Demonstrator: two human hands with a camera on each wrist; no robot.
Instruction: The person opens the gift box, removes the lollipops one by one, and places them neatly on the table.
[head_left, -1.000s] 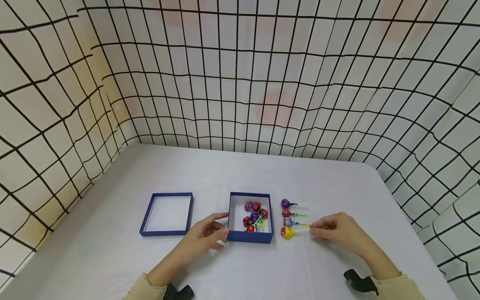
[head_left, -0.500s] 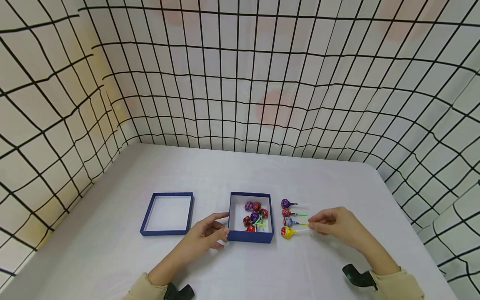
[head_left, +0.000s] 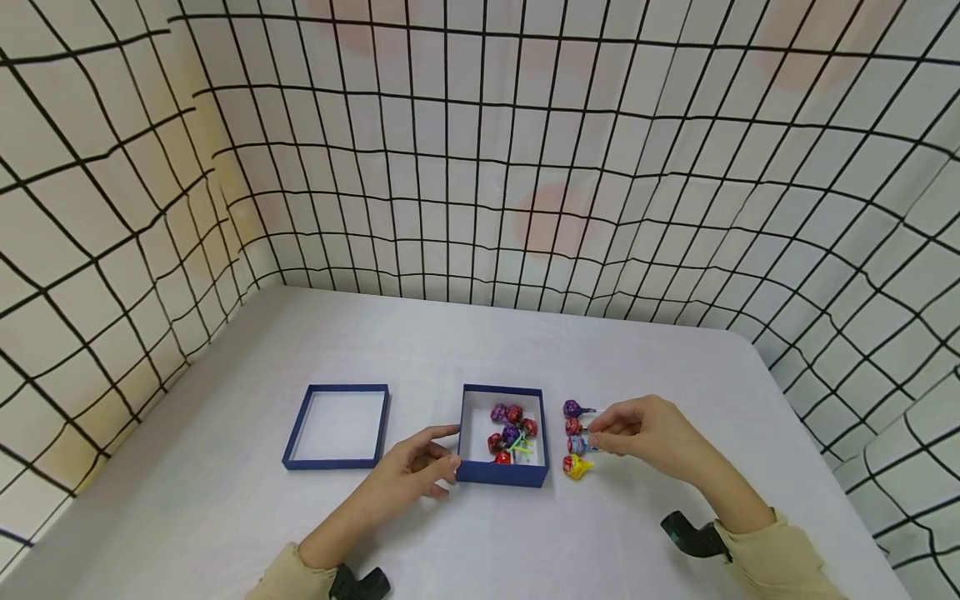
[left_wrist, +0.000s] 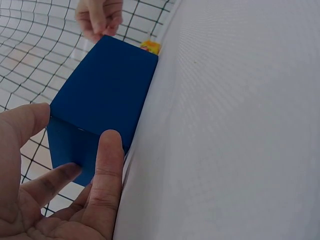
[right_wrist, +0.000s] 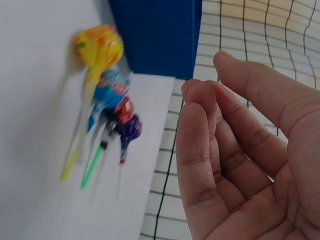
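Observation:
A blue box point(head_left: 501, 475) with a white inside holds several lollipops point(head_left: 511, 433) in red and purple wrappers. My left hand point(head_left: 408, 468) rests its fingertips on the box's left wall, fingers spread. Right of the box lies a column of lollipops, sticks pointing right: purple point(head_left: 572, 408), red point(head_left: 573, 426), blue point(head_left: 577, 445) and yellow point(head_left: 576, 467). Above their sticks hovers my right hand point(head_left: 652, 435), partly covering them in the head view. In the right wrist view its thumb and fingers are apart with nothing between them, and the yellow lollipop point(right_wrist: 102, 47) lies nearest the camera.
A blue-rimmed lid point(head_left: 330, 464), white inside, lies left of the box. White cloth point(head_left: 525, 542) covers the table. Black netting point(head_left: 495, 158) over white walls encloses the back and sides. Each wrist wears a black camera mount point(head_left: 693, 536).
My right hand has moved left and slightly away from me, from the stick ends to above the sticks near the candy heads. The left hand keeps its place at the box.

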